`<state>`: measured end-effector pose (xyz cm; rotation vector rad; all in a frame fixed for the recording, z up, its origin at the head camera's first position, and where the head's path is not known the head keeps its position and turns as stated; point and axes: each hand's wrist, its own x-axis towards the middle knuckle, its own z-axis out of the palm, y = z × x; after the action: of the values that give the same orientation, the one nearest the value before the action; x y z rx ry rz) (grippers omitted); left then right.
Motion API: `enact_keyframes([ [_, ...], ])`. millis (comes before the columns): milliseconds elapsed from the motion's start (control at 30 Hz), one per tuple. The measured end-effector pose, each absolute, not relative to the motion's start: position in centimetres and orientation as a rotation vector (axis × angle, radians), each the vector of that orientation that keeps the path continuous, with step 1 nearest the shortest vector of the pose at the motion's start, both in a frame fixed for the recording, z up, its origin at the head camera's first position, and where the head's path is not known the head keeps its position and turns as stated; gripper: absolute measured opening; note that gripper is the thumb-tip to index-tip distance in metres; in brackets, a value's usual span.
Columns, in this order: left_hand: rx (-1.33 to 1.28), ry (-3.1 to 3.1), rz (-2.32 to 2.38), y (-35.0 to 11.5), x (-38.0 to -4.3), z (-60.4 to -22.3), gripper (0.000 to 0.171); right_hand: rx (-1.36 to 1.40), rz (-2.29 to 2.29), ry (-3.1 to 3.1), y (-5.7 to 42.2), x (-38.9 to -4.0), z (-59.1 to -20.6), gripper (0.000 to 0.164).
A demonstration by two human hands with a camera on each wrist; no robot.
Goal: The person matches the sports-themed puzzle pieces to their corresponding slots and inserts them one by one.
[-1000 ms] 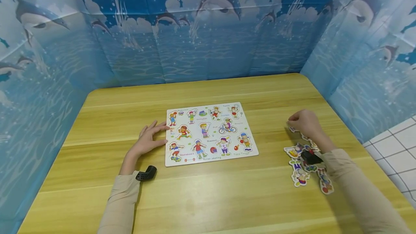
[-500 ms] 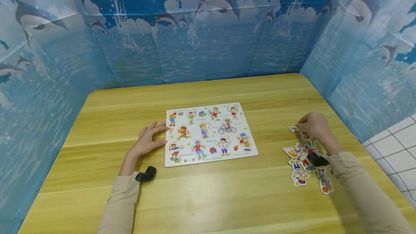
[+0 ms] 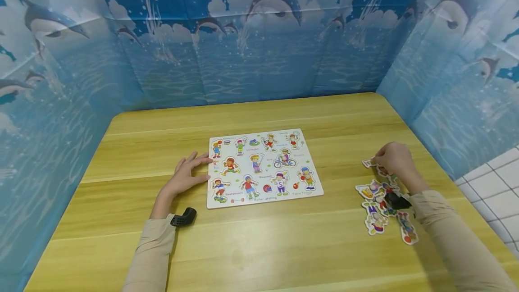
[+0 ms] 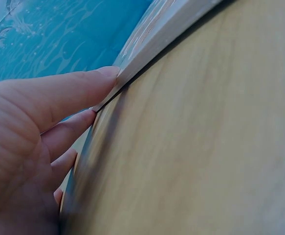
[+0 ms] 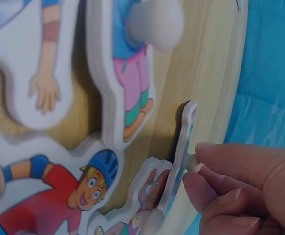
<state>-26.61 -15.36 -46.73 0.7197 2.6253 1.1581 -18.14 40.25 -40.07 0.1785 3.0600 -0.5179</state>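
A white puzzle board [image 3: 263, 206] printed with children playing sports lies mid-table. My left hand [image 3: 185, 175] is beside its left edge, fingers spread and fairly straight. In the left wrist view, the thumb [image 4: 78, 90] and a fingertip touch the board's side edge [image 4: 147, 58]. On the right, my right hand [image 3: 393, 159] pinches a small knob on a flat puzzle piece [image 3: 368, 162] at the far end of a loose pile. The right wrist view shows thumb and finger [image 5: 230, 164] at that knob, with the piece [image 5: 181, 142] seen nearly edge-on.
Several loose knobbed puzzle pieces [image 3: 375, 222] overlap below my right hand, under the wrist camera [image 3: 397, 201]. One piece [image 3: 407, 229] lies near my right sleeve. A dolphin-printed curtain [image 3: 259, 71] surrounds the far and side edges of the wooden table [image 3: 243, 247].
My right hand has shifted right and slightly toward me over the pile, uncovering the left end of the far piece. The left hand has stayed at the board's edge.
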Motion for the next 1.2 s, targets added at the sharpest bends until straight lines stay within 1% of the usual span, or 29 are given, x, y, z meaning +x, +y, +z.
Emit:
enact_keyframes([
  [200, 0.718, 2.642, 1.132, -15.2, -26.6, -46.8, 0.047, 0.138, -0.479, 3.086, 40.7, -18.1, -40.6, 0.022],
  [767, 0.724, 2.627, 1.148, -15.0, -26.8, -46.6, 0.047, 0.174, -0.468, 3.065, 40.7, -18.4, -40.4, 0.021],
  [1200, 0.709, 2.63, 1.151, -15.3, -26.5, -46.6, 0.047, 0.088, -0.515, 3.027, 39.3, -19.4, -40.0, 0.021],
])
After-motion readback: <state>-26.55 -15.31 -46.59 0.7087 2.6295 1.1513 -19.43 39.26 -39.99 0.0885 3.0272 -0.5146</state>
